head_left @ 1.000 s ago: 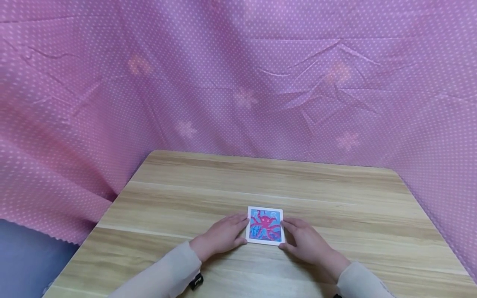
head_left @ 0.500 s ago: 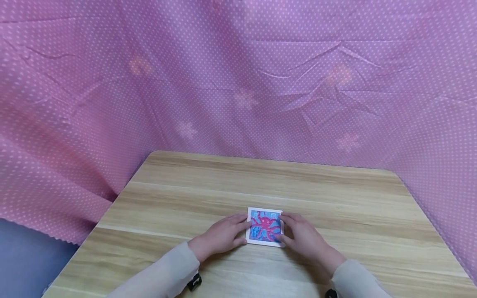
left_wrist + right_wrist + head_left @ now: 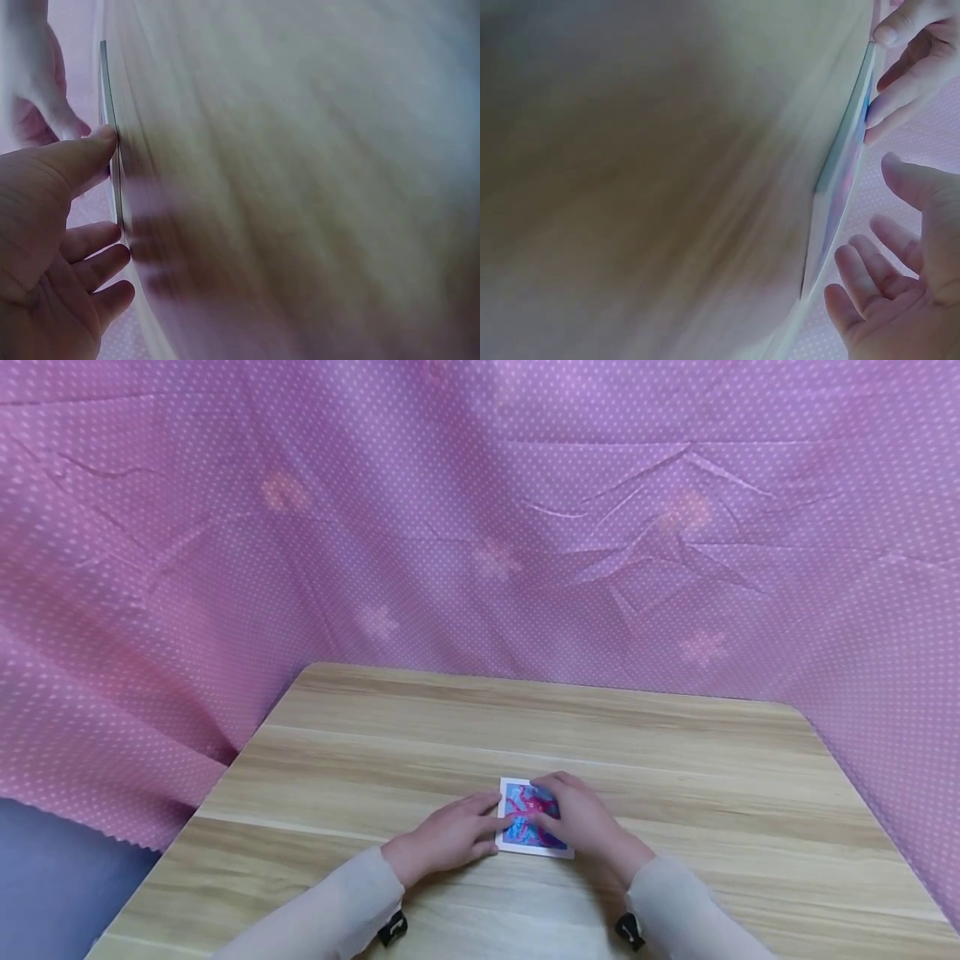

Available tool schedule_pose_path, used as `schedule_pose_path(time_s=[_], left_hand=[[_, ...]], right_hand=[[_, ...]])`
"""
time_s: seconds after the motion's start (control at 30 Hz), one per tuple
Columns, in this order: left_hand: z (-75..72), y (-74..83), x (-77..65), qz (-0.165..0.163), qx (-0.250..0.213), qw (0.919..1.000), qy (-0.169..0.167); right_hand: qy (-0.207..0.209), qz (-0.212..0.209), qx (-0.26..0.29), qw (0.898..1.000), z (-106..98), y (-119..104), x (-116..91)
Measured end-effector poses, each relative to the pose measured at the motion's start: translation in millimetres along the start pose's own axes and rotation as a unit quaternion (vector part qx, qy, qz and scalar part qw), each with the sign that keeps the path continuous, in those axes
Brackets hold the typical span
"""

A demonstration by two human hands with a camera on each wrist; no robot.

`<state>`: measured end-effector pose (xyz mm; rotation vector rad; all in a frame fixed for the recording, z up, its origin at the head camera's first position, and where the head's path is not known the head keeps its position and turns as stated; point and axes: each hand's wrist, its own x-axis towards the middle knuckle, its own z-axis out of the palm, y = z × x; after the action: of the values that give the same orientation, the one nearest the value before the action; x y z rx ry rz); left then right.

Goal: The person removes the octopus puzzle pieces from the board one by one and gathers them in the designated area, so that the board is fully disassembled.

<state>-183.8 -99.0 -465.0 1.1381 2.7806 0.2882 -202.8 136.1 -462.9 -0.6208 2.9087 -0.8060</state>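
Observation:
On the table lies a thin square picture board (image 3: pixel 525 836) with a white border and a pink octopus on blue. My left hand (image 3: pixel 452 836) rests at its left side, one finger reaching over the picture and the thumb by the near left corner. In the left wrist view, the thumb touches the board's edge (image 3: pixel 107 90), with the other fingers loosely spread. My right hand (image 3: pixel 583 817) is over the board's right part and hides some of the octopus. From the right wrist view, that hand (image 3: pixel 911 292) appears raised off the board, its fingers relaxed and holding nothing.
The wooden table (image 3: pixel 360 743) has rounded far corners. A pink dotted cloth (image 3: pixel 465 510) hangs behind it and along both sides. Each wrist carries a black strap piece (image 3: pixel 393 928) under a light sleeve.
My right hand has left the board's right edge and moved leftward over the picture. A left finger now reaches further onto the picture. The board has barely shifted.

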Motion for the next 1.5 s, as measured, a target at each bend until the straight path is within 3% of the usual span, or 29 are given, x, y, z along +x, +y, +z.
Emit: schedule_pose_path(time_s=[0.37,0.6,1.5], left_hand=[[0.7,-0.1,0.3,0.021,0.015,0.9996,0.015],[0.2,-0.3,0.3,0.015,0.005,0.9998,0.014],[-2.8,2.6,-1.0,0.011,0.006,0.9999,0.004]], right_hand=[[-0.011,-0.024,0.039,0.999,9,-12,25],[-0.019,-0.022,0.052,0.998,12,-14,34],[-0.077,0.037,0.054,0.995,9,-18,44]])
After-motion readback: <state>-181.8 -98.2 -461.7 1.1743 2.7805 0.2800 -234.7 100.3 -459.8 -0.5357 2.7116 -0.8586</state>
